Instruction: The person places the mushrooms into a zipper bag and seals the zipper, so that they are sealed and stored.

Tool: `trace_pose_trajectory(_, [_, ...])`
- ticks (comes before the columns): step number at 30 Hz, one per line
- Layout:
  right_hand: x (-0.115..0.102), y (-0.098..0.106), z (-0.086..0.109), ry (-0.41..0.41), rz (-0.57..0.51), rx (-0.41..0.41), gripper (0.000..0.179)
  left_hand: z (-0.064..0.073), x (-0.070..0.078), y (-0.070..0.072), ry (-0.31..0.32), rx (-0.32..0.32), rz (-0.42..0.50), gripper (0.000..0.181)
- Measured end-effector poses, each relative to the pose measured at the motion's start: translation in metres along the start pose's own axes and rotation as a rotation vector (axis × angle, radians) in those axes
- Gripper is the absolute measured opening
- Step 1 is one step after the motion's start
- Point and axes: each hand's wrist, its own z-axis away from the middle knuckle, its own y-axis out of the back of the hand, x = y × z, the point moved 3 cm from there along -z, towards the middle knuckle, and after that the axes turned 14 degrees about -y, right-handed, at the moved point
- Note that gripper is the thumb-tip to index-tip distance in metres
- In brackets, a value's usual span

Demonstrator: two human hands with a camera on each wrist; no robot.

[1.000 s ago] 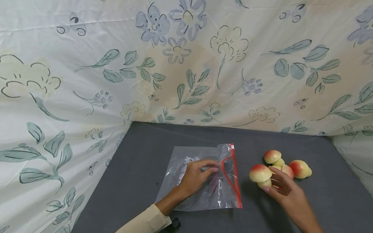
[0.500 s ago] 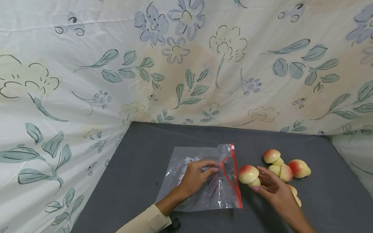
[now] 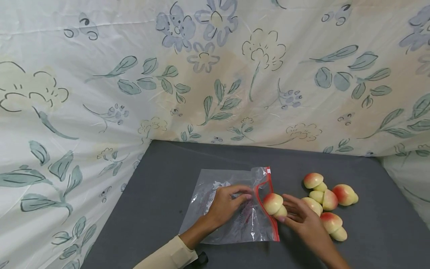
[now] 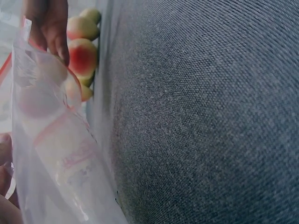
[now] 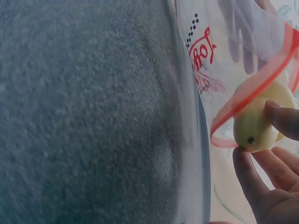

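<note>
A clear plastic zip bag (image 3: 215,233) with a red zip edge lies on the dark table, its mouth facing right. My left hand (image 3: 226,203) pinches the upper film near the mouth, which gapes. My right hand (image 3: 305,222) holds a toy mushroom (image 3: 273,203), cream with a red-tinged cap, by its stem between thumb and fingers. The cap is at the mouth; in the right wrist view the red zip strip (image 5: 261,88) crosses in front of the mushroom (image 5: 252,130). In the left wrist view its cap shows faintly through the film.
Several more toy mushrooms (image 3: 330,222) lie grouped on the table (image 3: 161,194), right of the bag and partly behind my right hand. Floral cloth (image 3: 215,93) hangs along the back and sides. Something small and black (image 3: 202,258) sits by my left cuff.
My right hand has carried the mushroom leftward from beside the group to the bag's mouth, uncovering more mushrooms behind it. My left hand and the bag have hardly moved.
</note>
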Motion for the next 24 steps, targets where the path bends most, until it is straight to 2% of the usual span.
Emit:
trace_pose_trajectory(5, [0.0, -0.006, -0.001, -0.042, 0.031, -0.005, 0.063, 0.0, 0.0, -0.001, -0.015, -0.005, 0.002, 0.014])
trace_pose_trajectory(10, [0.0, -0.011, -0.002, -0.057, 0.028, -0.027, 0.062, 0.001, 0.0, -0.001, 0.003, 0.001, 0.02, 0.014])
trace_pose_trajectory(18, [-0.001, -0.014, -0.001, 0.02, 0.013, -0.05, 0.06, 0.001, 0.001, -0.003, 0.014, -0.003, 0.011, 0.014])
trace_pose_trajectory(24, [-0.003, -0.015, -0.001, 0.056, -0.068, -0.1, 0.056, 0.001, 0.0, -0.002, -0.012, -0.007, 0.011, 0.015])
